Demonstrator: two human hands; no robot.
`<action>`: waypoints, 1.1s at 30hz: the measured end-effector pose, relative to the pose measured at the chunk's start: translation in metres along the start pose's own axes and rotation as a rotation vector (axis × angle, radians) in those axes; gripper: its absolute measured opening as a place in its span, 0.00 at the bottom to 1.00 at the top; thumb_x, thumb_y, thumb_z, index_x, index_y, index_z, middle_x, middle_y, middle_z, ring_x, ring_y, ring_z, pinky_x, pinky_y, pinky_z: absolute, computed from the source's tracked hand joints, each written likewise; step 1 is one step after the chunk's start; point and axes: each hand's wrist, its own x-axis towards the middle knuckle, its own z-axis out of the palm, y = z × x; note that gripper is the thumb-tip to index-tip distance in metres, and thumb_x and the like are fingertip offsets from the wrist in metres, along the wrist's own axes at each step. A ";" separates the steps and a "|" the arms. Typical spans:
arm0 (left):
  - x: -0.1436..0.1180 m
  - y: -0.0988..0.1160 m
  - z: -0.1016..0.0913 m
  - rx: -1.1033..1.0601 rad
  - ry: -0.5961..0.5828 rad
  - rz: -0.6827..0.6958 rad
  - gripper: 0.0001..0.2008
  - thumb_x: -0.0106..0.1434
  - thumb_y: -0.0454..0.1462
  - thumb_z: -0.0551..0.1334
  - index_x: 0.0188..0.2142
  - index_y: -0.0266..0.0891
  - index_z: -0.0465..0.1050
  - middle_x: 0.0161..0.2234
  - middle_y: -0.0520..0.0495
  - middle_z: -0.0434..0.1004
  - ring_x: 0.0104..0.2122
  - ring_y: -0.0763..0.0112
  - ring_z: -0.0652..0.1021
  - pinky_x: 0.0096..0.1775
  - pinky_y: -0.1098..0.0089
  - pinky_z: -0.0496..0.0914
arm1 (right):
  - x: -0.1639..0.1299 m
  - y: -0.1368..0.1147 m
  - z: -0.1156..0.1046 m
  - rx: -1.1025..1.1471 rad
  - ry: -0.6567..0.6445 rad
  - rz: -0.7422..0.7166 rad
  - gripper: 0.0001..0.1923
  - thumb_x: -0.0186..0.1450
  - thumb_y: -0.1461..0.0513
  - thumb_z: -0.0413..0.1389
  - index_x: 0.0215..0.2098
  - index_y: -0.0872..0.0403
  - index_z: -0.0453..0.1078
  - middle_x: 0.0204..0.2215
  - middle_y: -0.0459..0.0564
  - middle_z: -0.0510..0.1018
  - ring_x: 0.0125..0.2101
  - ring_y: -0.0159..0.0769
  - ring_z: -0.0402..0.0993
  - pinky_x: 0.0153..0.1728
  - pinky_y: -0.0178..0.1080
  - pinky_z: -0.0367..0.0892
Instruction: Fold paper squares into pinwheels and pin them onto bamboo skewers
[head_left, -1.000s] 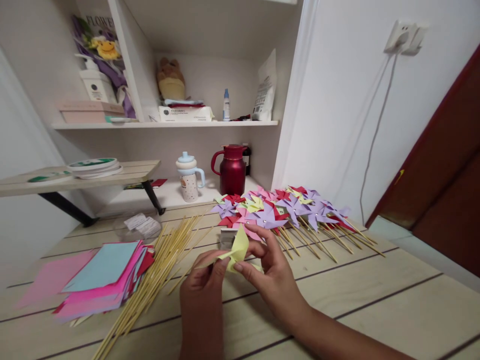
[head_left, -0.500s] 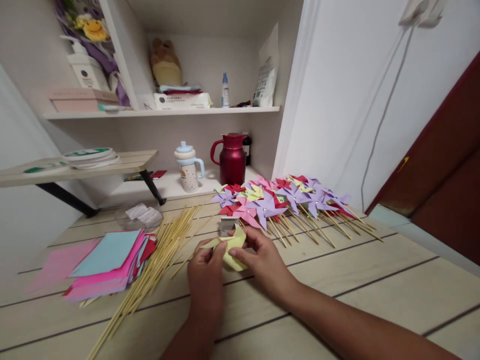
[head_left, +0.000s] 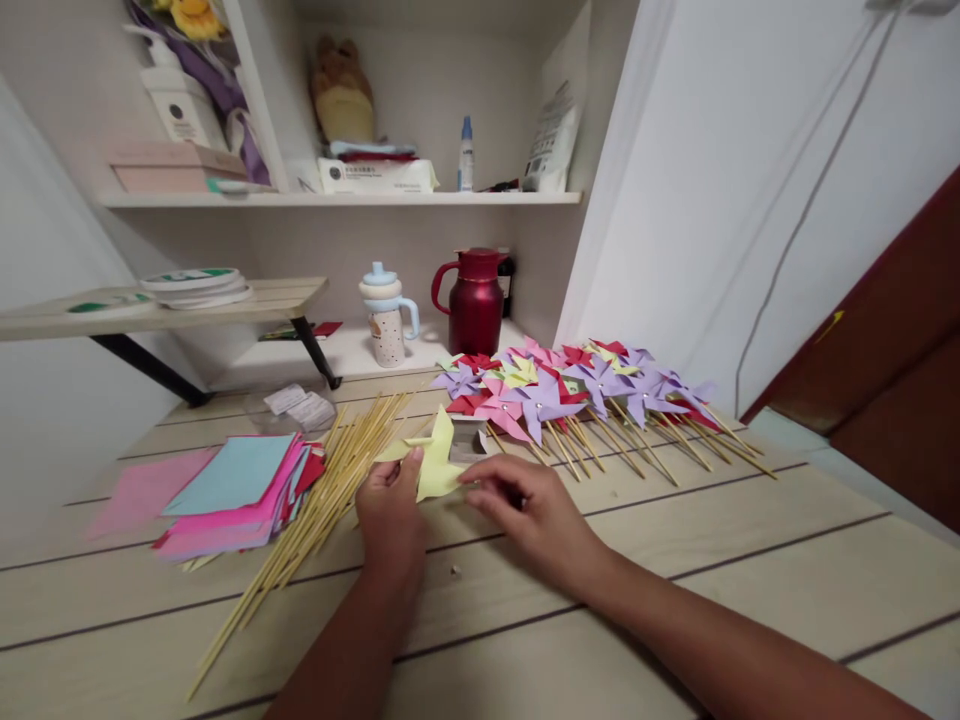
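Observation:
A pale yellow paper pinwheel, with its blades folded in and no stick visible on it, is held above the table. My left hand pinches its lower left part between thumb and fingers. At the tip of its right blade are the fingertips of my right hand, with index finger and thumb curled close together. Just behind the pinwheel stands a small greyish clear box, partly hidden. A tiny pale piece lies on the table below my hands, too small to name.
Finished pinwheels on sticks lie at the back right. Left of my hands are loose wooden sticks, a stack of coloured paper and a clear container. Behind stand a cup, a red jug and a small raised shelf.
The yellow pinwheel has turned so its blades spread toward the camera. My right hand has shifted from its middle to the right blade's tip. The view has tilted down slightly.

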 end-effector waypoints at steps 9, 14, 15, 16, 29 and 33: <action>-0.002 0.003 0.000 -0.129 -0.140 -0.124 0.15 0.48 0.41 0.71 0.33 0.34 0.79 0.27 0.47 0.81 0.27 0.66 0.79 0.32 0.68 0.72 | 0.014 0.017 -0.015 0.359 0.173 0.250 0.31 0.58 0.56 0.63 0.58 0.49 0.64 0.50 0.53 0.72 0.49 0.43 0.69 0.51 0.48 0.65; -0.011 0.003 0.004 -0.149 -0.310 -0.251 0.17 0.49 0.43 0.71 0.34 0.34 0.79 0.26 0.46 0.81 0.25 0.66 0.79 0.31 0.68 0.72 | 0.014 0.018 -0.005 0.608 0.069 0.346 0.29 0.55 0.57 0.66 0.54 0.51 0.68 0.42 0.52 0.76 0.42 0.41 0.74 0.46 0.45 0.68; -0.013 0.002 0.004 -0.139 -0.314 -0.250 0.17 0.48 0.44 0.72 0.34 0.34 0.79 0.26 0.46 0.81 0.25 0.66 0.79 0.31 0.68 0.71 | 0.014 0.017 -0.004 0.643 0.052 0.350 0.29 0.54 0.57 0.67 0.52 0.52 0.69 0.40 0.51 0.77 0.40 0.40 0.75 0.44 0.44 0.69; -0.014 0.003 0.004 -0.130 -0.319 -0.248 0.17 0.48 0.44 0.72 0.34 0.34 0.79 0.26 0.46 0.81 0.25 0.67 0.78 0.31 0.69 0.71 | 0.014 0.016 -0.003 0.667 0.033 0.352 0.28 0.53 0.57 0.68 0.51 0.53 0.70 0.38 0.50 0.77 0.39 0.39 0.75 0.42 0.43 0.69; -0.031 0.013 0.009 -0.038 -0.407 -0.267 0.15 0.50 0.46 0.71 0.30 0.36 0.77 0.25 0.48 0.79 0.24 0.70 0.76 0.30 0.70 0.70 | 0.009 0.009 0.003 0.725 0.064 0.449 0.15 0.52 0.55 0.69 0.31 0.57 0.78 0.25 0.48 0.80 0.24 0.32 0.71 0.27 0.35 0.66; -0.033 0.025 0.011 -0.102 -0.493 -0.244 0.17 0.56 0.47 0.67 0.39 0.39 0.78 0.32 0.45 0.81 0.30 0.65 0.79 0.33 0.68 0.72 | 0.011 0.010 0.002 0.815 0.111 0.509 0.17 0.48 0.56 0.71 0.31 0.58 0.78 0.24 0.49 0.81 0.24 0.35 0.74 0.28 0.37 0.68</action>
